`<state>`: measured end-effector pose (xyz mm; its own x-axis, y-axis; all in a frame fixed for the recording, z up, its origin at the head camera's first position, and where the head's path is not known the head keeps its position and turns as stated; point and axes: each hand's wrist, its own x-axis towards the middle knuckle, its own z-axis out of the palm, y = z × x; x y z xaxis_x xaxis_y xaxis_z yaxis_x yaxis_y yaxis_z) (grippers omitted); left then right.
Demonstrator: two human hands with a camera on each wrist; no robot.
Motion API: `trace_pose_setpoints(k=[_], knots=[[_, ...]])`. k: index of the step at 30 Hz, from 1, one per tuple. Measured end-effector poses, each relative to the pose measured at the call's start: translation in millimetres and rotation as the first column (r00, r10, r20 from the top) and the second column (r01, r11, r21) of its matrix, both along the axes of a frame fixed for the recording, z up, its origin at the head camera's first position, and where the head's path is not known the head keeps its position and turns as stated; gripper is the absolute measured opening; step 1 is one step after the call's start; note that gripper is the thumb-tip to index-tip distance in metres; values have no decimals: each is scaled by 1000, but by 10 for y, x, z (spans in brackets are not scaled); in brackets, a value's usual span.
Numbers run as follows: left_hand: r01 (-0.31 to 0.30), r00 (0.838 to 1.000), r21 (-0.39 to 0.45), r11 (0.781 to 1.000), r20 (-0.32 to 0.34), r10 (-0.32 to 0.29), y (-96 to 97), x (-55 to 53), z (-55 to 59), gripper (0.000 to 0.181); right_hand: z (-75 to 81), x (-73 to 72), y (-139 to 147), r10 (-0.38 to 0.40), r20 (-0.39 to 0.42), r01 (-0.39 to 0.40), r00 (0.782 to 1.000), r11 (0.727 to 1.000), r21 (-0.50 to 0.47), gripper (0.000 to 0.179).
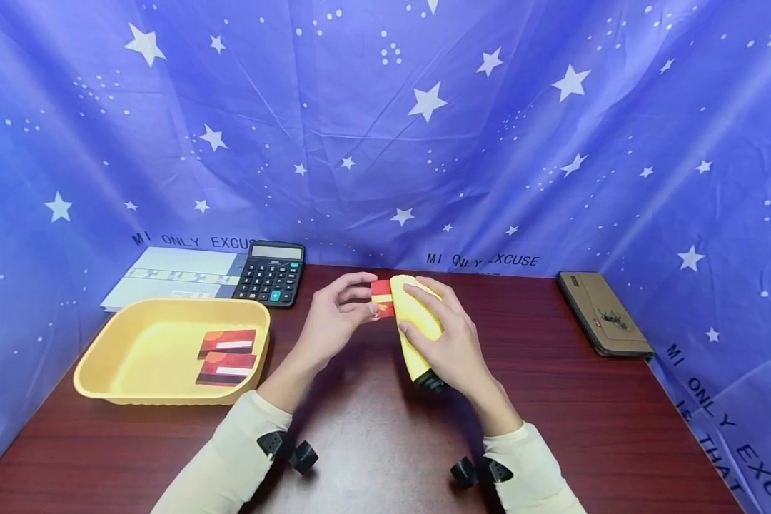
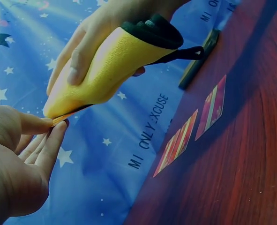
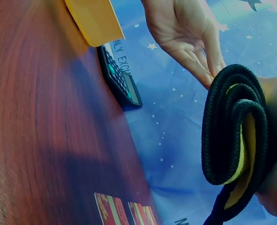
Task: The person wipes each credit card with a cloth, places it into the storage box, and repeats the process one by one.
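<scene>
My right hand (image 1: 455, 339) grips a yellow folded pouch (image 1: 412, 318) with black trim, held tilted above the table. From its far left edge a red card with a yellow band (image 1: 382, 288) sticks out. My left hand (image 1: 328, 318) pinches that card between thumb and fingers; the card's other end is hidden by the pouch. In the right wrist view, the pouch's black-edged layers (image 3: 208, 140) show rolled over one another, with a black strap below. Red-and-yellow cards (image 2: 211, 108) lie on the table beyond the hands in both wrist views.
On the left stands a yellow plastic basin (image 1: 141, 350) with red cards (image 1: 228, 363) inside. Behind it are a black calculator (image 1: 273, 275) and a white-and-blue folder (image 1: 180, 268). A brown wallet (image 1: 604, 314) lies at the right. A blue star-patterned curtain (image 1: 360, 128) borders the table.
</scene>
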<state>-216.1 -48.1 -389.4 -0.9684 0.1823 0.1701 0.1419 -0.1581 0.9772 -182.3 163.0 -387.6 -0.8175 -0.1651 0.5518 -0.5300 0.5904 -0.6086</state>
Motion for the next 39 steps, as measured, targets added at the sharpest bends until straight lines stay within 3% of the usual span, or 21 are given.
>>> trace_pose_setpoints(k=[15, 23, 39], knots=[[-1, 1000, 3, 1000, -31, 1, 56, 21, -32, 46, -54, 38, -133, 39, -9, -39, 999, 999, 9, 57], [-8, 998, -16, 1000, -58, 7, 56, 19, -39, 45, -68, 2, -98, -16, -27, 17, 999, 1000, 20, 59], [13, 997, -51, 999, -69, -17, -91, -4, 73, 46, -15, -94, 119, -84, -15, 83, 996, 996, -39, 60]])
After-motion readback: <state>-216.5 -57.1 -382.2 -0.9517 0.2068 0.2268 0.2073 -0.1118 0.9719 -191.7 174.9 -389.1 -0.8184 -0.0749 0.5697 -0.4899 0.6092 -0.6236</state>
